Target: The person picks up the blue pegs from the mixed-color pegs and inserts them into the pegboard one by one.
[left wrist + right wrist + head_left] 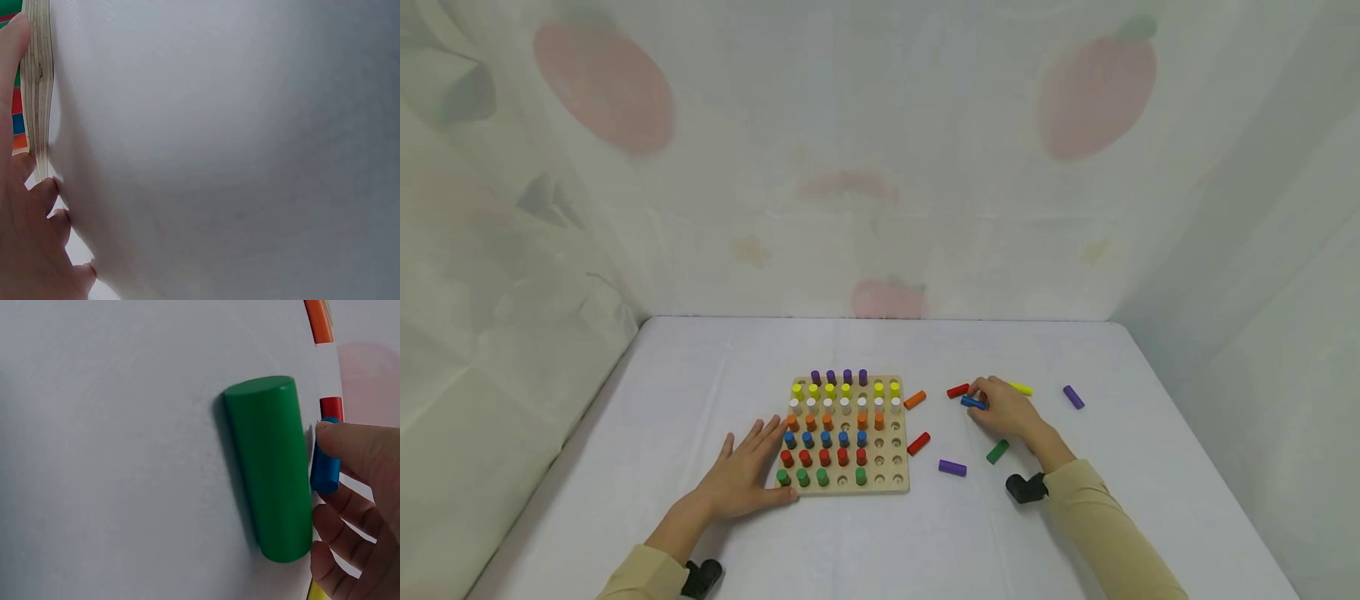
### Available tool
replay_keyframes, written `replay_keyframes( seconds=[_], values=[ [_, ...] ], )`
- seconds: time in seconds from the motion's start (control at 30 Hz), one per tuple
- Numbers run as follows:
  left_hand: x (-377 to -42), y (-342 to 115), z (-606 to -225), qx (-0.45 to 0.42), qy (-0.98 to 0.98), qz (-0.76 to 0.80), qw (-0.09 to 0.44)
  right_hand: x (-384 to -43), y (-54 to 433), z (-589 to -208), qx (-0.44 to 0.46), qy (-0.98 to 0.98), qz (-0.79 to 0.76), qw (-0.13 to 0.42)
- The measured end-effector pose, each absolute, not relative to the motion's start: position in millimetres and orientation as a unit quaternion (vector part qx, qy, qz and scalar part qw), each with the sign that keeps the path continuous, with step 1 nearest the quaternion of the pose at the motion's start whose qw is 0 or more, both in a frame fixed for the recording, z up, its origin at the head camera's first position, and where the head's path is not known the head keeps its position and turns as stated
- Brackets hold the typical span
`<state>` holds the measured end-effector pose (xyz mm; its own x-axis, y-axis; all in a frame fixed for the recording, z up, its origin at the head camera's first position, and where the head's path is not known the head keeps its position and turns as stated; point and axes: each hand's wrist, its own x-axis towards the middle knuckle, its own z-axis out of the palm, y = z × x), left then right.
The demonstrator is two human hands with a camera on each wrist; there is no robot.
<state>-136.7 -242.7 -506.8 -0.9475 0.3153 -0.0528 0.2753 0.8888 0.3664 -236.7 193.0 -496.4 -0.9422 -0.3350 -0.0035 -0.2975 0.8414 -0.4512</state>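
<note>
A wooden pegboard (895, 482) lies on the table, with rows of purple, yellow, white, orange, blue, red and green pegs standing in it and bare holes mostly on its right side. My left hand (741, 475) rests at the board's left edge, fingers spread, thumb along the near corner. In the left wrist view its fingertips meet the board's side (39, 75). Right of the board, my right hand (1006, 408) pinches a blue peg (325, 459) between thumb and fingers, low over the table. A green peg (269, 469) lies close to that hand.
Loose pegs lie right of the board: an orange peg (915, 400), a red peg (919, 443), another red peg (958, 390), a purple peg (952, 468), a yellow peg (1022, 388) and a purple peg (1073, 397) farther right. A printed curtain (880, 233) hangs behind the table.
</note>
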Motion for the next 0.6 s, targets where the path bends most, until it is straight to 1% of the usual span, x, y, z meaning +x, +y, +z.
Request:
replay_keyframes(
  seconds=[0.2,0.6],
  values=[
    [-136.3,-242.7,-506.0,0.153,0.969,0.184,0.057,-237.7,191.0,-497.0,-0.151,0.961,-0.226,0.055],
    [-136.1,-242.6,-505.3,0.153,0.970,0.180,0.056,-239.1,189.8,-498.8,-0.149,0.958,-0.238,0.054]
  ],
)
